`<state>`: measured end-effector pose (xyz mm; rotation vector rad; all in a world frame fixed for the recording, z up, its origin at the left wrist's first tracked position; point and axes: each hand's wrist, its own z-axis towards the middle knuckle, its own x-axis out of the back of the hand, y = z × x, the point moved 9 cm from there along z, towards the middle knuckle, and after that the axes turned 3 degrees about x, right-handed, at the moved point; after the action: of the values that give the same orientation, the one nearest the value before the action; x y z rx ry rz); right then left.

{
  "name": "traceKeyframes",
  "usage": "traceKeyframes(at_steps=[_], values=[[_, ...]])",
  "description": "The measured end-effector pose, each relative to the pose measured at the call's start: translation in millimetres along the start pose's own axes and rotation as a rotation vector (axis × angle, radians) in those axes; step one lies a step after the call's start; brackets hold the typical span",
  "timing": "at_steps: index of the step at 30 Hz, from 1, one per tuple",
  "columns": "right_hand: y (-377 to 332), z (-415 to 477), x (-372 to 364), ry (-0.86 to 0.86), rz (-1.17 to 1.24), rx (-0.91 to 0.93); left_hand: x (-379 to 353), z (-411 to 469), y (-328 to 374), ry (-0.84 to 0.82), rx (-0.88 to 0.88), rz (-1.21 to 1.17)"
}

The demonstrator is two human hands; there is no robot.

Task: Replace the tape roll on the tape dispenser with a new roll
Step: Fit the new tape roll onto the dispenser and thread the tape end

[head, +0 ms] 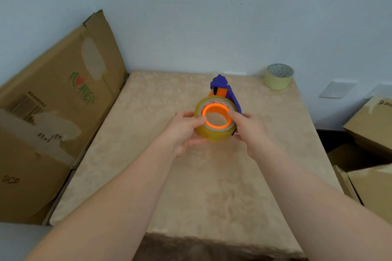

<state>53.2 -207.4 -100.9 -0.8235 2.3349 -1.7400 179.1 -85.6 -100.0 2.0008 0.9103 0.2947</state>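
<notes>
A clear yellowish tape roll (215, 127) on an orange hub (216, 117) of a blue tape dispenser (226, 89) is gripped above the middle of the beige-covered table (148, 154). The left hand (184, 131) is closed on the roll's left side; the right hand (249, 131) is closed on its right edge, thumb at the hub rim. 1 cream tape roll (278, 76) sits at the far right corner. "SCP" is read on the flattened carton (53, 112) at left; "PI" on a box (373, 121) at right. Near table area is bare.
</notes>
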Motion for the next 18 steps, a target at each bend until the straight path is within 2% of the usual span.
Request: traceKeyframes(at_steps=[7, 12, 18], values=[[-1, 30, 1, 0.112, -0.148, 0.052, -5, 35, 1, 0.072, 0.008, 0.182], [5, 33, 4, 0.159, -0.299, 0.087, -9, 36, -3, 0.067, 0.015, 0.191], [5, 30, 8, 0.146, -0.313, 0.046, -12, 20, 4, 0.090, 0.011, 0.161]])
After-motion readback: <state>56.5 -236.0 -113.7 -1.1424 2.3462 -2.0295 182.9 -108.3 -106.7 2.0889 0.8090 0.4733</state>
